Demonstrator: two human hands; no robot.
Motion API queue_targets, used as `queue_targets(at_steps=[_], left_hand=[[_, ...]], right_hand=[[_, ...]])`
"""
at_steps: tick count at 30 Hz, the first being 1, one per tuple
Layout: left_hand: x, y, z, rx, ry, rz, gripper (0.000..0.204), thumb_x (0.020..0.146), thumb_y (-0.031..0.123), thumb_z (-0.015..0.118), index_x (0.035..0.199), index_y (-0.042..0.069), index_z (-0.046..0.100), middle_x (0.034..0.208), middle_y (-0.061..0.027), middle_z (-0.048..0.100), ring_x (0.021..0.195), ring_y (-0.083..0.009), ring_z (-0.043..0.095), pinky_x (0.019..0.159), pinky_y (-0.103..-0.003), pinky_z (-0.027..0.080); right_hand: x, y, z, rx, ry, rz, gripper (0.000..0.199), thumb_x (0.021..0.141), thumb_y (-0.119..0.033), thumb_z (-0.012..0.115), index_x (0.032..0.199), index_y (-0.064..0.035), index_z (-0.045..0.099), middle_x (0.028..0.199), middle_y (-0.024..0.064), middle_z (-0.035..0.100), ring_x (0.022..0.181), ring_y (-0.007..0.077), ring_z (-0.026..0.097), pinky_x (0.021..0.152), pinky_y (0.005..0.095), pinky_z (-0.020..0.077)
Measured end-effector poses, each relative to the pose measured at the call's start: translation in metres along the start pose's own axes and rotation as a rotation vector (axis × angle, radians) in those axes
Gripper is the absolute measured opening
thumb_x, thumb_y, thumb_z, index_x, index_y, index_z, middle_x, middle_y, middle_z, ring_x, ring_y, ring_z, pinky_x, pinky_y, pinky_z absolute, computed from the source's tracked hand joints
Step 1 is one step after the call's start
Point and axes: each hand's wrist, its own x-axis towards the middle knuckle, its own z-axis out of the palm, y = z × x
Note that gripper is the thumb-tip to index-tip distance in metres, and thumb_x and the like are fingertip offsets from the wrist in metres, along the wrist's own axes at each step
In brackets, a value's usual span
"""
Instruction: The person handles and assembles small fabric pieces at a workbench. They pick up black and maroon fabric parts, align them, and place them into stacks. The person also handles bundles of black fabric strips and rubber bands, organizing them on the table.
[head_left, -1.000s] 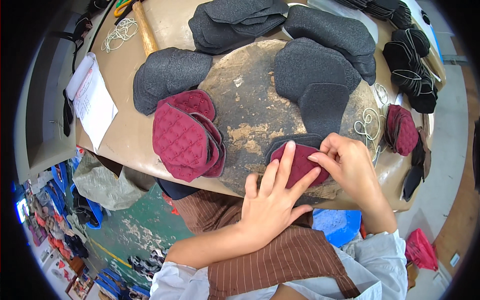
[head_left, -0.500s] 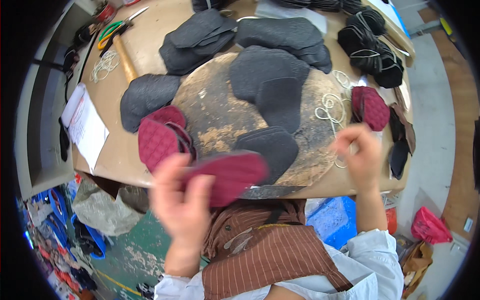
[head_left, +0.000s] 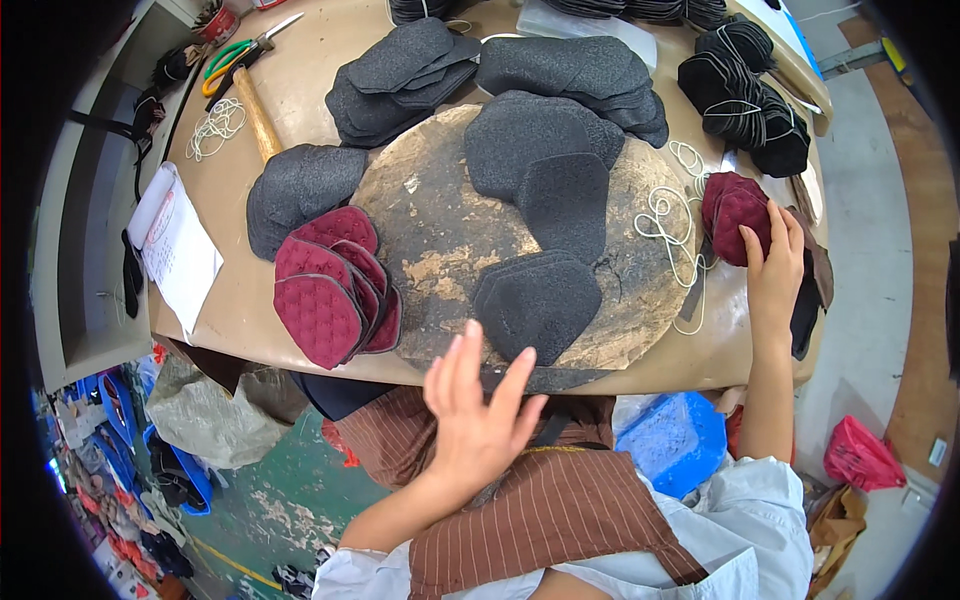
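Note:
My left hand (head_left: 475, 420) is empty, fingers spread, just in front of a small stack of dark grey felt-like pieces (head_left: 540, 305) on the round worn board (head_left: 430, 220). At the right side of the table, my right hand (head_left: 778, 265) grips the near edge of a small pile of maroon quilted pieces (head_left: 735, 215) between thumb and fingers. A larger fanned pile of maroon quilted pieces with dark edges (head_left: 320, 310) lies at the left edge of the board. Other dark rounded pieces (head_left: 565, 200) rest toward the board's back.
Stacks of dark pieces (head_left: 400, 80) stand at the back, with string-tied bundles (head_left: 745, 95) at the far right. White string (head_left: 660, 225) trails beside the board. Scissors (head_left: 245, 55), a wooden handle (head_left: 258, 120) and a paper sheet (head_left: 180, 250) lie left. A blue bin (head_left: 675, 440) stands below.
The maroon piece left my left hand and the left pile now has a piece at its front. My left hand moved right, opening; my right hand reached out to the right-hand maroon pile.

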Motion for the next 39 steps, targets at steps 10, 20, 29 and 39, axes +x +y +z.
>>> queue_targets(at_steps=[10, 20, 29, 39], left_hand=[[0.003, -0.017, 0.002, 0.112, -0.253, 0.105, 0.07, 0.072, 0.031, 0.073, 0.136, 0.026, 0.045, 0.148, -0.0158, 0.03, 0.134, -0.0281, 0.031, 0.106, -0.05, 0.013], [-0.024, -0.007, 0.011, 0.011, -0.162, -0.034, 0.072, 0.069, 0.025, 0.078, 0.134, 0.019, 0.047, 0.139, -0.0365, 0.016, 0.131, -0.0461, 0.021, 0.098, -0.06, 0.028], [-0.027, -0.012, 0.013, -0.001, -0.138, -0.024, 0.065, 0.069, 0.024, 0.078, 0.129, 0.019, 0.051, 0.14, -0.0302, 0.02, 0.131, -0.042, 0.025, 0.095, -0.058, 0.033], [-0.021, -0.008, 0.008, -0.099, -0.074, -0.042, 0.066, 0.065, 0.025, 0.079, 0.124, 0.013, 0.052, 0.138, -0.0273, 0.031, 0.128, -0.0381, 0.035, 0.101, -0.054, 0.027]], right_hand=[[-0.011, 0.001, -0.012, -0.174, 0.06, -0.045, 0.041, 0.083, -0.012, 0.066, 0.121, -0.0022, 0.055, 0.105, 0.0132, 0.056, 0.097, 0.0317, 0.053, 0.083, 0.0399, 0.044], [-0.003, -0.124, -0.024, 1.103, -1.019, 0.045, 0.016, 0.081, -0.006, 0.069, 0.095, 0.0015, 0.063, 0.079, 0.0011, 0.063, 0.072, 0.0069, 0.058, 0.064, 0.0231, 0.0478], [0.0, -0.15, 0.007, 0.963, -1.076, -0.018, 0.019, 0.078, -0.01, 0.072, 0.092, 0.0011, 0.065, 0.072, 0.0047, 0.065, 0.068, 0.0056, 0.058, 0.061, 0.0241, 0.0481], [0.001, -0.154, 0.009, 0.958, -1.071, -0.014, 0.02, 0.077, -0.01, 0.073, 0.091, 0.0015, 0.066, 0.074, 0.0069, 0.067, 0.069, 0.0063, 0.059, 0.062, 0.0246, 0.0486]])
